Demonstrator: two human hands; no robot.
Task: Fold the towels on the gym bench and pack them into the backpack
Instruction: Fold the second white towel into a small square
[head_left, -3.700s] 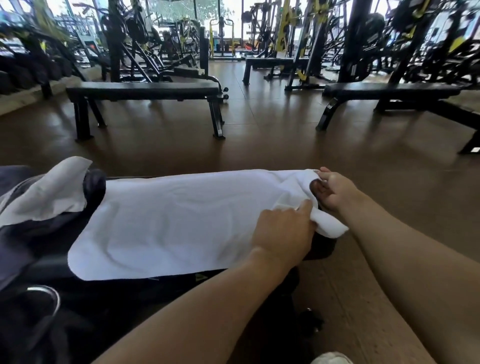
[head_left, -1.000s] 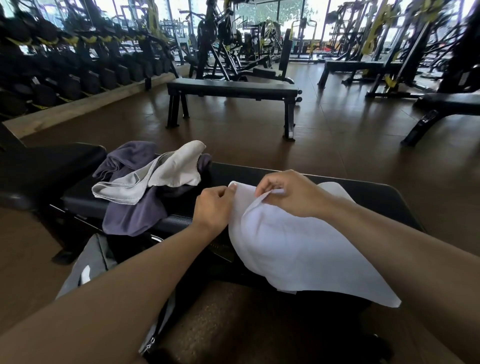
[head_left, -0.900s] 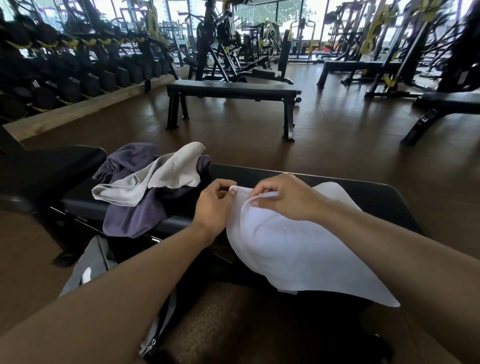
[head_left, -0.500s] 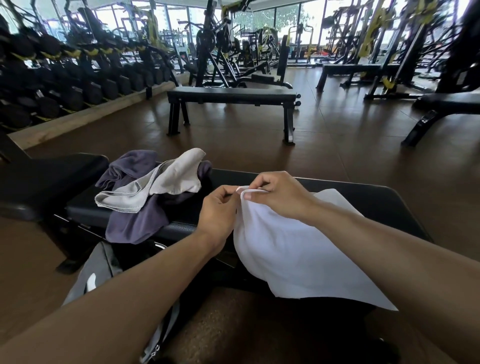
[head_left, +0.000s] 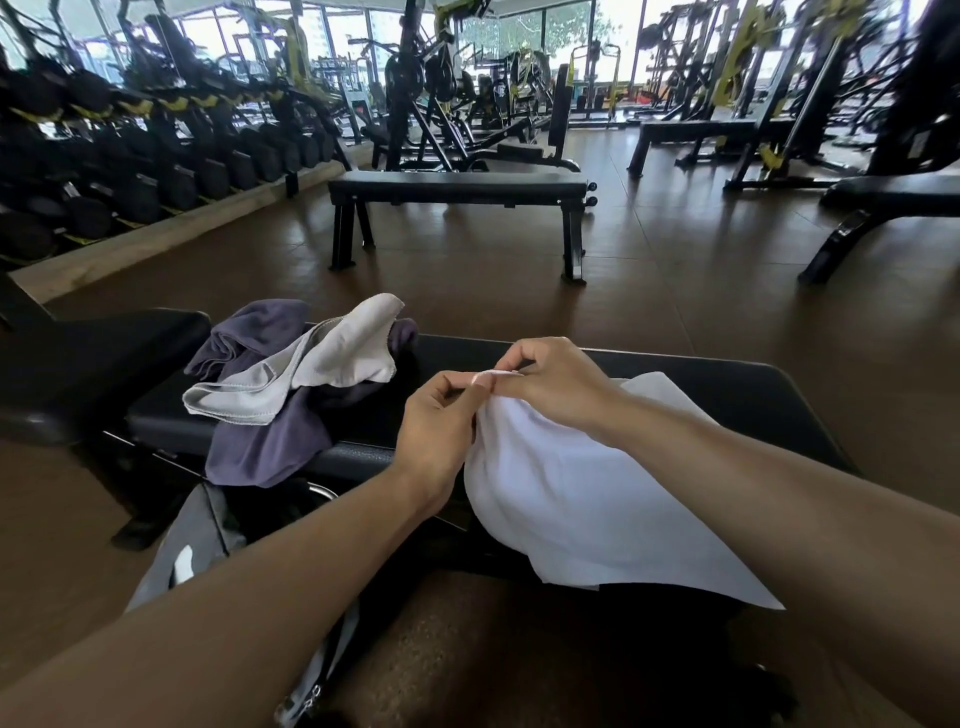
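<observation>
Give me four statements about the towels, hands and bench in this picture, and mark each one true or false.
1. Both hands pinch the white towel at one corner. True: left hand and right hand meet there.
2. The grey towel lies on the purple towel. True.
3. The white towel lies flat along the bench. False: it hangs over the near edge.
4. The purple towel is in the backpack. False: it is on the bench.

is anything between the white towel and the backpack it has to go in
Nothing visible blocks it. Both the left hand and right hand pinch the white towel at its top edge over the bench; the backpack sits on the floor below-left, its opening hidden from view.
</observation>
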